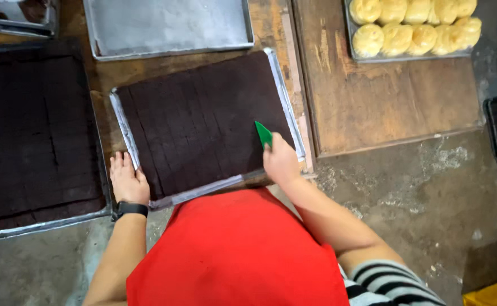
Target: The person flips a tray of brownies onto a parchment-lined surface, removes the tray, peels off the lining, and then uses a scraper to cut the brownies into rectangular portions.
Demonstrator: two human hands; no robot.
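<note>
right hand [279,162] clamped on green scraper [264,134], blade on dark cake slab [203,122] | left hand [127,180] flat, open, against tray [125,127] corner | slab fills tray on wooden table [373,102]; likely soft, crumbly, so grip tray rim

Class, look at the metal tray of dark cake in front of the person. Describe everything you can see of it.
The tray is a shallow rectangular pan of dull silver metal, lying flat and slightly askew on a worn wooden table. A dark brown cake slab fills it, scored by straight cut lines into strips. The left hand rests against its near left corner. The right hand holds a green scraper tip-down on the cake near the right edge.
</note>
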